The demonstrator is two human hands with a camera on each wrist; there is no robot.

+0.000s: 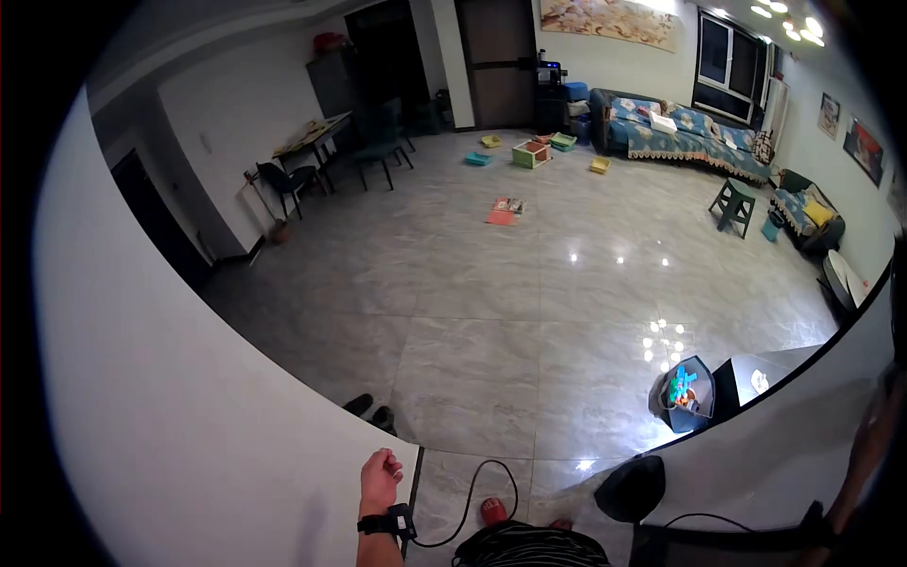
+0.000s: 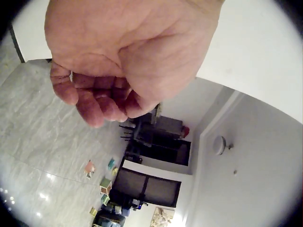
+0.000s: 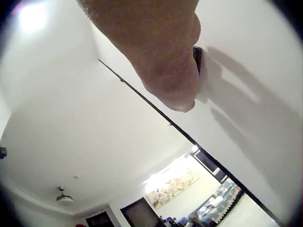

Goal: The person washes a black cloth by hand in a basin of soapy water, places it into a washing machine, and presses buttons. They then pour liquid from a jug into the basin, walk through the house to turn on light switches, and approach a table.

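My left hand (image 1: 380, 480) is held low beside the end of a white wall (image 1: 236, 416), a black camera strap on its wrist. In the left wrist view its fingers (image 2: 90, 106) hang loosely curled with nothing in them. My right hand (image 3: 161, 61) is raised close to the white wall on the right and throws a shadow (image 3: 232, 80) on it. A small dark object (image 3: 197, 59) at the wall shows partly from behind that hand. Most of the right fingers are hidden, and I cannot tell whether they touch the object.
A bin of colourful toys (image 1: 687, 392) stands near the right wall. Dark shoes (image 1: 382, 419) lie by the left wall's edge. Farther off are a red booklet (image 1: 502, 217), several small baskets (image 1: 600, 165), a green stool (image 1: 732, 206) and a sofa (image 1: 690, 142). A black cable (image 1: 475, 472) loops by my feet.
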